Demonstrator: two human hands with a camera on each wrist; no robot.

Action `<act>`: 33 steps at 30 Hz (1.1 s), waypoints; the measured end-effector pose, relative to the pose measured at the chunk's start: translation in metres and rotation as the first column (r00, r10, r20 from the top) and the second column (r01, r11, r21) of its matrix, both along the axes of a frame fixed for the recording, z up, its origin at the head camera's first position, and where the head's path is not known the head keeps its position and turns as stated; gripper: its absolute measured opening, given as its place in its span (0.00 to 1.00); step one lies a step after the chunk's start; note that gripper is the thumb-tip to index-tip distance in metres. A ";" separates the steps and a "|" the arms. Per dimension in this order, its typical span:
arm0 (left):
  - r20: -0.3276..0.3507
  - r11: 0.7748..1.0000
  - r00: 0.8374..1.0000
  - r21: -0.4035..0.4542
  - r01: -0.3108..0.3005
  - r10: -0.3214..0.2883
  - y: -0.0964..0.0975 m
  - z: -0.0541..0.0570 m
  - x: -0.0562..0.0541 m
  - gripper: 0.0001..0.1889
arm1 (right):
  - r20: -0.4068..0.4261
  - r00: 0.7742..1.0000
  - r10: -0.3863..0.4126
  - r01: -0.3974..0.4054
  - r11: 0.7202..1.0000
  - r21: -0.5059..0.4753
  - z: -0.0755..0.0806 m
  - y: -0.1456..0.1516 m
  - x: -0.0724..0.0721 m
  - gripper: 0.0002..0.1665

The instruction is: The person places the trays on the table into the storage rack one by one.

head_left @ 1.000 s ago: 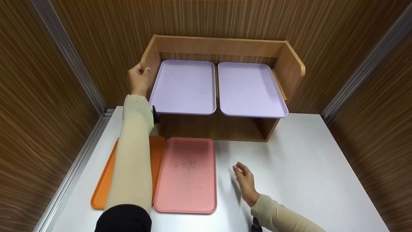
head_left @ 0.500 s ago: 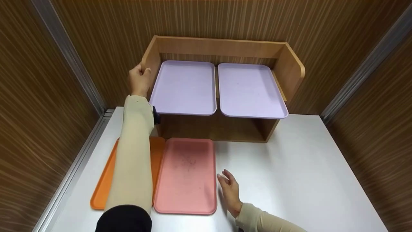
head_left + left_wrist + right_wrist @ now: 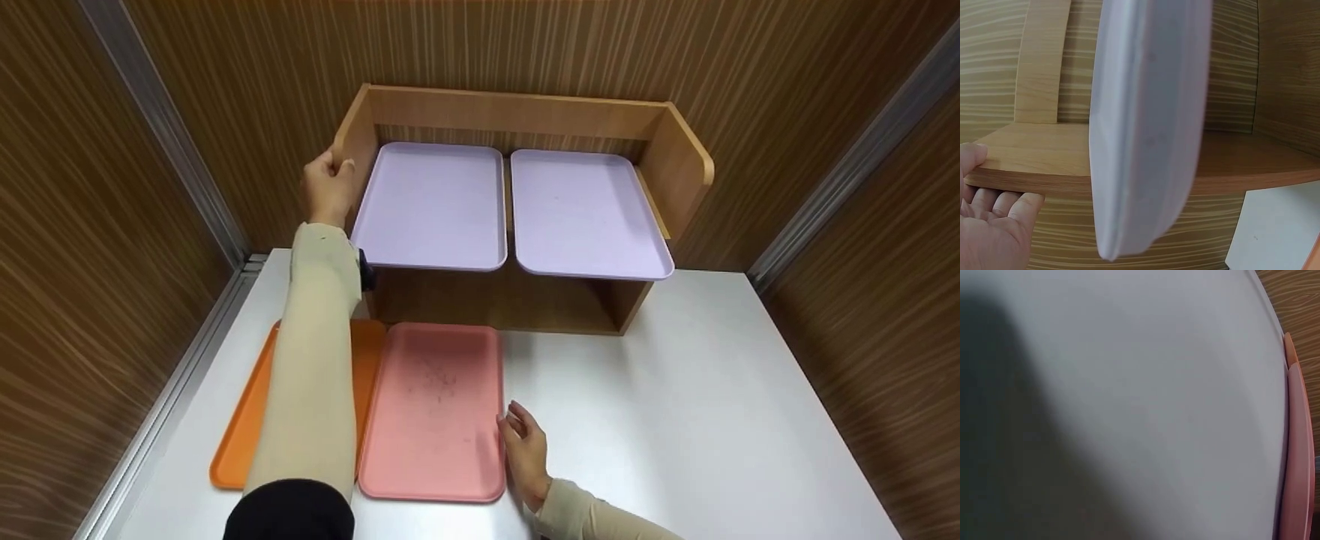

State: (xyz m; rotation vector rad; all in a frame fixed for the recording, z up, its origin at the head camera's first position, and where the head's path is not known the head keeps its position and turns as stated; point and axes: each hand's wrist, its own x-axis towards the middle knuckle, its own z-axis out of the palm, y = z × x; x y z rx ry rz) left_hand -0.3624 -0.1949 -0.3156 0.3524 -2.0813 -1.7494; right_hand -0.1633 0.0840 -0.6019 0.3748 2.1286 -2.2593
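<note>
In the head view my left hand (image 3: 328, 186) grips the front edge of the left side panel (image 3: 357, 142) of a wooden shelf. The left wrist view shows the thumb on one face of that board and the fingers (image 3: 1002, 205) on the other. Beside it lies a lilac tray (image 3: 435, 206) on the shelf's top, its front end jutting out. My right hand (image 3: 527, 456) is at the right rim of a pink tray (image 3: 435, 412) lying on the table, thumb tip at the rim and fingers loosely bent. The right wrist view leaves this hand out.
A second lilac tray (image 3: 589, 214) lies on the shelf's right half, also jutting forward. An orange tray (image 3: 244, 424), partly behind my left sleeve, lies left of the pink one. The shelf's lower compartment (image 3: 487, 296) faces me. Wood-patterned walls enclose the white table (image 3: 697, 420).
My right hand has moved left across the table to the pink tray's right rim. The left hand keeps its hold on the side panel, and the trays lie as before.
</note>
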 end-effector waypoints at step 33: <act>0.010 0.998 0.999 -0.049 -0.034 0.035 -0.004 -0.001 0.001 0.17 | -0.046 0.996 0.075 -0.075 0.997 0.007 -0.004 -0.001 -0.007 0.25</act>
